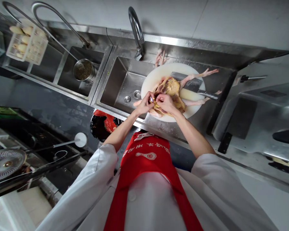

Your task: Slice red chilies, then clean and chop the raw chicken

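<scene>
A raw chicken [172,86], cut open with yellow fat showing, lies on a round white cutting board [149,78]. Its legs and feet stretch out to the right. My left hand [145,104] is closed at the carcass's near left side, fingers pinching a small pale and yellowish part of it. Beside it, my right hand [165,103] has its fingertips pinched together on the same part of the bird. What exactly lies between the fingertips is too small to tell. A cleaver [191,81] rests flat on the board behind the chicken, its metal handle pointing right.
Left of the board is a steel sink basin [119,85] under a curved faucet [136,32]. More chicken feet [161,58] lie behind the board. Another cleaver [240,117] lies on the right counter. A pot [84,70] and a white basket [26,41] stand at left; a bag-lined bin [98,126] is below.
</scene>
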`<state>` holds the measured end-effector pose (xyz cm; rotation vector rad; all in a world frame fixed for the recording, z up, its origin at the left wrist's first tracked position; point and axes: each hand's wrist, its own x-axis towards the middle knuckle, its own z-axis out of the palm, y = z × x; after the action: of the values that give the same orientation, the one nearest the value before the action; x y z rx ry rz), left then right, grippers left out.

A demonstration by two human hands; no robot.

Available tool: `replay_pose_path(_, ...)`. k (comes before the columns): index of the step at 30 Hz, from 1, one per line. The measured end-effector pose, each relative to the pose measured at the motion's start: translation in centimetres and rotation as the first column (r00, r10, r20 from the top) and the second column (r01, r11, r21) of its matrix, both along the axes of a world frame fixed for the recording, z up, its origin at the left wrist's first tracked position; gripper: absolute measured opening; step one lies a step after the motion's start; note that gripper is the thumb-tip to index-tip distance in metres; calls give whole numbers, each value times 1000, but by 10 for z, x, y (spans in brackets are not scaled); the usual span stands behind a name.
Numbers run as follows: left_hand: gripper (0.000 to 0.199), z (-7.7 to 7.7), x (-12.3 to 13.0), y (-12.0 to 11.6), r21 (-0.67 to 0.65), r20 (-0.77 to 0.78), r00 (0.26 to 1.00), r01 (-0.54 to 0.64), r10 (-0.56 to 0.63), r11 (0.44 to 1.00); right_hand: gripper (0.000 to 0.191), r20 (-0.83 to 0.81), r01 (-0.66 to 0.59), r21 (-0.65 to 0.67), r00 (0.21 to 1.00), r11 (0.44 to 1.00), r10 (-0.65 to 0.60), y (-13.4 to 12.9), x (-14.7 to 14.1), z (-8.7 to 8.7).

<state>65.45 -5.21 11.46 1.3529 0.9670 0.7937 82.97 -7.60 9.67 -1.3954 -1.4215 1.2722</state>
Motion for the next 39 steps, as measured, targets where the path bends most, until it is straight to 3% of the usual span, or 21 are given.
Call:
replay_pose_path(3, 40, 7, 2, 5, -69, 47, 999, 8, -4, 998, 8, -85, 44, 3, 995, 999, -44, -4, 7, 0)
replay_pose_path(6, 41, 15, 3, 13, -161, 62, 995, 82, -72, 984, 22, -107, 6, 61, 994, 998, 0, -7, 12, 8)
replay_pose_path(9, 41, 16, 2, 17, -165, 64, 994, 99, -89, 981, 30, 39, -54, 126, 998, 991, 49, -10, 11, 17)
replay_pose_path(14, 44, 12, -7, 21, -155, 43, 988, 154, -150, 976, 21, 345, -150, 236, 937, 960, 62, -11, 5, 24)
replay_pose_path(18, 45, 10, -15, 25, -96, 29, 975, 223, -222, 970, 21, 383, -213, 275, 919, 938, 96, -6, 2, 14)
replay_pose_path(25, 48, -2, -12, 23, -55, -22, 964, 265, -266, 963, 29, 234, -92, 205, 971, 974, 43, -1, 0, -18)
replay_pose_path(30, 32, -10, 4, 17, -6, -104, 981, 164, -164, 986, 26, 276, -77, 179, 961, 981, 25, 2, 1, -20)
replay_pose_path(35, 26, -14, -3, 23, 65, -106, 991, -75, 81, 995, 26, 378, 105, 113, 915, 988, -140, -1, 34, -27)
replay_pose_path(39, 28, -12, -14, 29, 49, -115, 992, -40, 45, 998, 33, 444, 160, 44, 881, 986, -163, -11, 72, -23)
